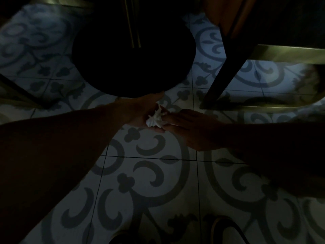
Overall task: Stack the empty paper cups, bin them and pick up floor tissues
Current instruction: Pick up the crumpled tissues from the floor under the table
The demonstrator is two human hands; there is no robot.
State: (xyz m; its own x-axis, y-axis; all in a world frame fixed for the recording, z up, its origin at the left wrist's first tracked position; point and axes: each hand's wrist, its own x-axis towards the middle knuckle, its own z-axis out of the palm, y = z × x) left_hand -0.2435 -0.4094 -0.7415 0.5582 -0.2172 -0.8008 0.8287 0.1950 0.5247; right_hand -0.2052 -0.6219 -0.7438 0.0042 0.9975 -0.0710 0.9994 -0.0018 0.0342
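Observation:
The scene is dim, under a table. A crumpled white tissue (156, 118) lies in the palm of my left hand (144, 111), which is cupped around it just above the patterned floor tiles. My right hand (191, 127) reaches in from the right, its fingertips touching the tissue's right side. Whether a second tissue is under the right fingers cannot be told. No paper cups are in view.
A round black table base (133, 60) with a thin pole stands just beyond my hands. A dark chair leg (221, 74) and brass-coloured frame (281, 53) stand at the right. Another chair leg (21, 92) is at the left. My shoe (226, 231) shows at the bottom.

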